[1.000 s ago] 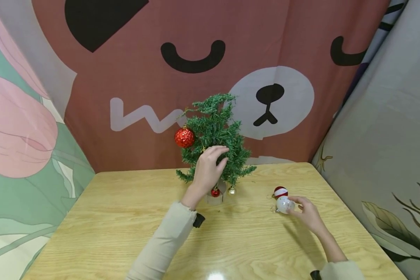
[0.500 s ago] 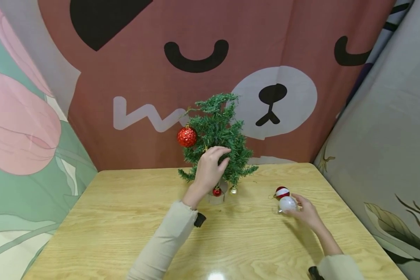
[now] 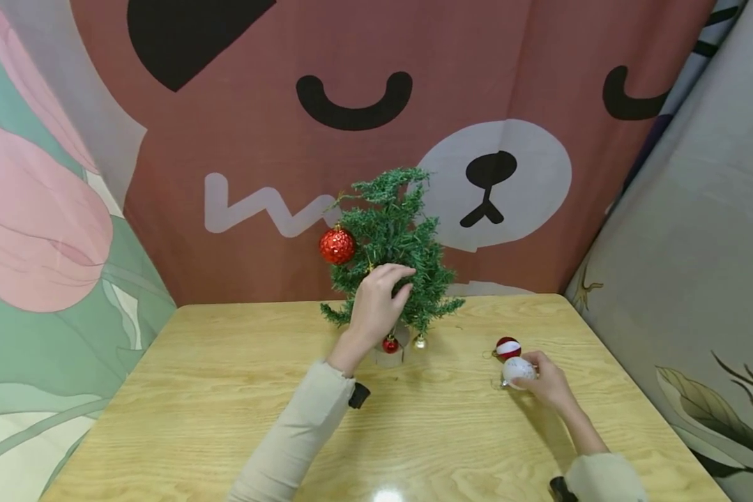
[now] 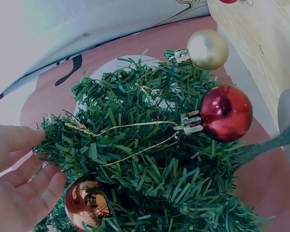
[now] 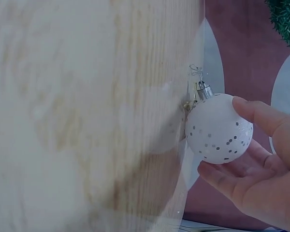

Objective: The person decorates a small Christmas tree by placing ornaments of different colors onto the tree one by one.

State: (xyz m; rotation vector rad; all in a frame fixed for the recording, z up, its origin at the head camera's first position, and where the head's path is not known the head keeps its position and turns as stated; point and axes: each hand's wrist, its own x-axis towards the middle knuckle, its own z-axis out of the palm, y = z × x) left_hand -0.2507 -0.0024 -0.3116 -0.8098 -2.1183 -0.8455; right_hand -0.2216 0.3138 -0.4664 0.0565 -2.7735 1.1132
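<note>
1. your right hand (image 3: 551, 383) is easing the white ball (image 3: 517, 371) slightly toward you, which is suggesting a settling grip.
2. its thumb and fingers are pinching the white ball, which is lying just in front of the striped ball (image 3: 509, 347); whether it is touching the desk (image 3: 257, 404) is staying unclear.
3. your left hand (image 3: 376, 303) is hovering loosely curved at the tree (image 3: 392, 223), seemingly holding nothing.
</note>
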